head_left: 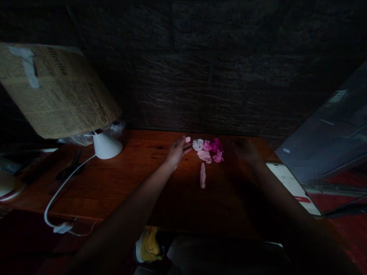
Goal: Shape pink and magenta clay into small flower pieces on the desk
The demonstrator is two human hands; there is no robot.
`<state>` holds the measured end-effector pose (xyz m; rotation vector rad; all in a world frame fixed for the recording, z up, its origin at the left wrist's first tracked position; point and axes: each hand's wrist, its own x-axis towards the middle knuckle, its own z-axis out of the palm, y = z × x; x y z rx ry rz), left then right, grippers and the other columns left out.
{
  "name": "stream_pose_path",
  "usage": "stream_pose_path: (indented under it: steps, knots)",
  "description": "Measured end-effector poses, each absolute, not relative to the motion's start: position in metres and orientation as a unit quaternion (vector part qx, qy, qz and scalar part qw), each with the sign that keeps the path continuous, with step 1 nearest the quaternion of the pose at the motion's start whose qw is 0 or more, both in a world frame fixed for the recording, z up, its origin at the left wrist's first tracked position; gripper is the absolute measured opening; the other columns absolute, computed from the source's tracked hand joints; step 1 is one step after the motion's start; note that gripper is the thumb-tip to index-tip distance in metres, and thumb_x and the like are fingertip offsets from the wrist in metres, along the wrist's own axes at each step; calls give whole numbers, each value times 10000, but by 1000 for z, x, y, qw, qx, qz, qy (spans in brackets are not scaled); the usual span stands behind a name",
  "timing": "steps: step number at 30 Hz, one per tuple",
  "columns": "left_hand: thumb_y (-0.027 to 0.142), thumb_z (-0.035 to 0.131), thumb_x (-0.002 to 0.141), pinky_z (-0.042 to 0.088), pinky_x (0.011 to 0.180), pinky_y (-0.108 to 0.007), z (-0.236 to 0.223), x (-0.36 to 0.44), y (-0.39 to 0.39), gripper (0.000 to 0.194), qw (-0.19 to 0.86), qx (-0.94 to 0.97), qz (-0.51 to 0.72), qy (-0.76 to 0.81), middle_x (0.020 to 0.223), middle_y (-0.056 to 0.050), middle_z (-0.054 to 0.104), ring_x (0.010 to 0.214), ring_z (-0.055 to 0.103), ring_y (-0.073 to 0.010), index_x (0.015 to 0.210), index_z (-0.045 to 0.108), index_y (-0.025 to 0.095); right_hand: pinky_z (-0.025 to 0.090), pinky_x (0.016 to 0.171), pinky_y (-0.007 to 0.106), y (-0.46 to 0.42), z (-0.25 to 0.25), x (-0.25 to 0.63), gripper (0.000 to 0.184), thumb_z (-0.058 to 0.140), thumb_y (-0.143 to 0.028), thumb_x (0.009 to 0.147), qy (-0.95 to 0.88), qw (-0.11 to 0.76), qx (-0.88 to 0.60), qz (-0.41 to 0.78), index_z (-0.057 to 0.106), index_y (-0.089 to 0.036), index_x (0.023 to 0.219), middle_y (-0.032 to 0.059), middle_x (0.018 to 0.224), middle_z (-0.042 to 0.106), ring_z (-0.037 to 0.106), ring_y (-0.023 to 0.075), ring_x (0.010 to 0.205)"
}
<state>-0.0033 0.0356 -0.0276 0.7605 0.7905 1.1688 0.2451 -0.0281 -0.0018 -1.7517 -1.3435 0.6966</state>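
My left hand (176,153) is at the left of a small cluster of crumpled, petal-like pieces. A small light pink piece (187,139) is at its fingertips, apparently held there. The cluster has a whitish piece (198,144), a pink piece (207,145), magenta pieces (216,145) and a pale pink piece (204,156). Below them lies a long, thin pink strip (202,175) with a lumpy surface. To the right of the cluster, my right hand (246,149) is over the table, dark and smeared, so its fingers cannot be read.
The wooden table (136,172) backs onto a dark wall. On the left stand a lamp with a newsprint shade (62,90), its white cord (56,193), dark scissors (69,170) and a white container (4,186). A lit phone (292,185) lies at the right edge.
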Motion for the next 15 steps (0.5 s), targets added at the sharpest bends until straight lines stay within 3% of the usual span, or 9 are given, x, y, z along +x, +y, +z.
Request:
stream_pose_path:
  steps: [3,7,11,15]
  knots:
    - [339,594,918,543,842,-336,-28,-7,38,229,673,341,539,375,1013,-124,713,859,663,-162,850,659,131,501,663,279,-45,9,233,254,611,-388,859,-677,379,-611,159,746,-176,900,83,875,763,686,208,750]
    - [366,614,900,540,749,-276,-26,-11,37,236,659,340,549,386,978,-112,720,793,649,-140,854,658,139,491,700,281,-59,16,207,259,623,-275,849,-836,242,-475,133,732,-197,1070,72,955,762,682,187,755]
    - [371,634,885,528,712,-254,-23,-11,36,234,658,338,547,391,956,-105,723,762,644,-130,850,658,140,491,725,294,-60,11,194,287,598,-203,876,-853,151,-492,92,713,-204,1139,89,1024,763,699,216,835]
    - [378,648,873,512,687,-240,-22,-11,35,235,658,339,545,393,930,-87,721,738,642,-124,840,653,145,497,747,312,-57,0,192,304,604,-198,887,-840,137,-521,57,704,-223,1173,96,1067,762,707,237,878]
